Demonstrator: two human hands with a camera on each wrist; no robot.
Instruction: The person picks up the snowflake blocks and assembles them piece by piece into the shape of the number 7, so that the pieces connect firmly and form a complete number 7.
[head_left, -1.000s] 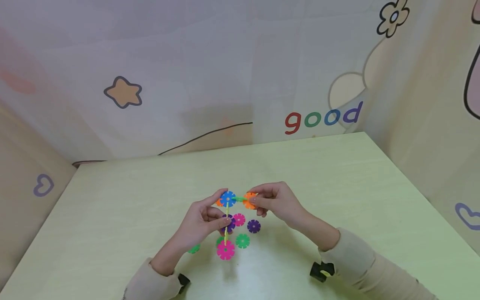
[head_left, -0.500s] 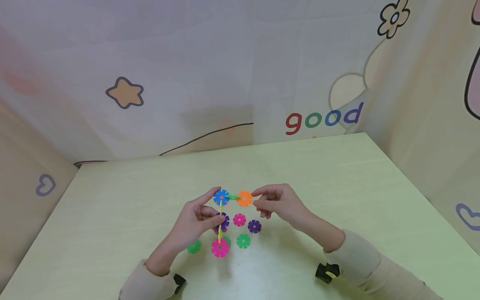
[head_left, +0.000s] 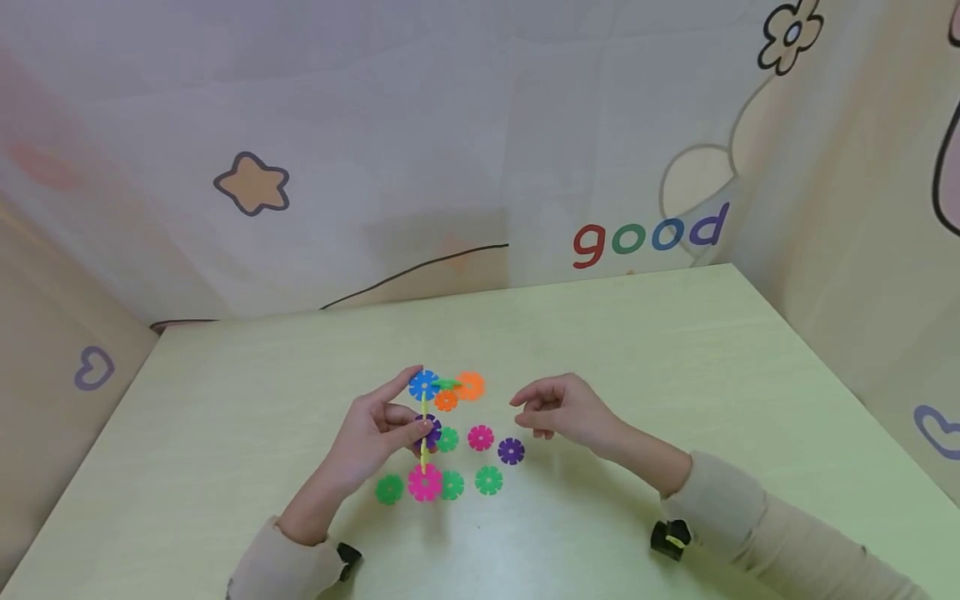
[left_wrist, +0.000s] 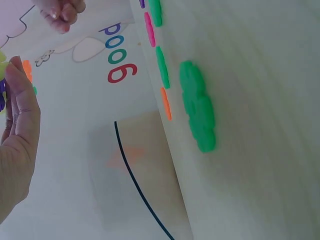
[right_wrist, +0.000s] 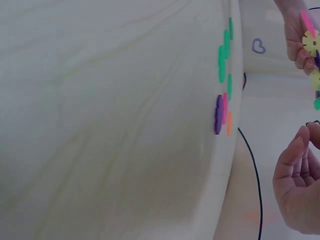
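Seven snowflake discs joined so far, by the look of the head view: blue disc (head_left: 420,385) at the corner; green disc (head_left: 446,384) and orange disc (head_left: 472,385) off to the right; upper yellow disc (head_left: 424,405), purple disc (head_left: 431,429), lower yellow disc (head_left: 423,457) and pink disc (head_left: 425,483) running down. Held up above the table (head_left: 585,333) by the left hand (head_left: 367,433), thumb clamped on the purple, forefinger at the blue. Right hand (head_left: 566,408) apart from the assembly, fingers bent, tips separated, nothing between them. Seven more not yet joined: loose orange disc (head_left: 446,401), loose pink disc (head_left: 481,437), loose purple disc (head_left: 512,451), four loose green discs (head_left: 489,480).

From the left wrist, one loose green in close foreground; assembly mostly cut off at the edge, blue and pink not visible.

From the right wrist, both yellows showing round, notched faces, mere thin strips from above; loose discs edge-on, confirming flat on the table. Right thumb and fingertip overlapping here, gap plain only from the head.
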